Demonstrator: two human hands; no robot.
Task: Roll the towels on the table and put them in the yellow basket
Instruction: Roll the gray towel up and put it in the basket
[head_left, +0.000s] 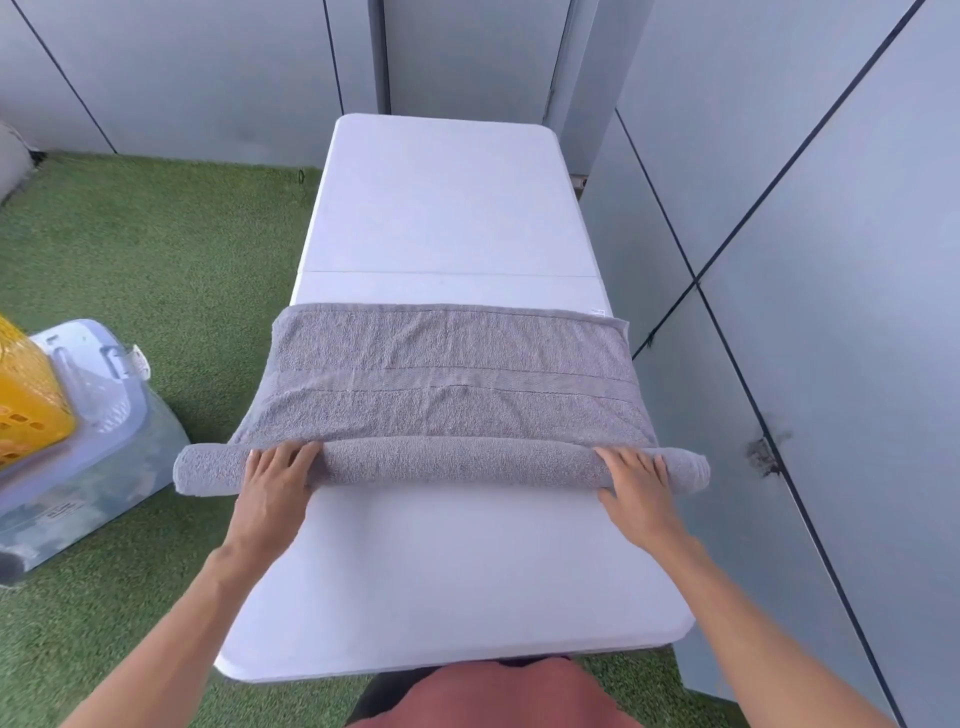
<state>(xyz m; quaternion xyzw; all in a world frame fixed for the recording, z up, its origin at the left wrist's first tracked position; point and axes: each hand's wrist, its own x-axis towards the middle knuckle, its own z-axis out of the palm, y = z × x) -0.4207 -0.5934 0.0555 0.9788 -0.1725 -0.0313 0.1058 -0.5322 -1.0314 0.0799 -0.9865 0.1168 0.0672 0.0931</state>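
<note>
**Presently: roll lies crosswise, unrolled cloth beyond**

Left hand (272, 480) and right hand (636, 483) press flat-fingered on the rolled edge of the grey towel (447, 374), well apart. Roll axis runs left-right across the table (452, 208); flat remainder extends away. Yellow basket (26, 395) sits far left.

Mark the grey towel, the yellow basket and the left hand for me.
grey towel (452, 374): head view, on its flat unrolled part.
yellow basket (26, 400): head view, on its side wall at the frame's left edge.
left hand (275, 478): head view, on the back of the hand.
</note>
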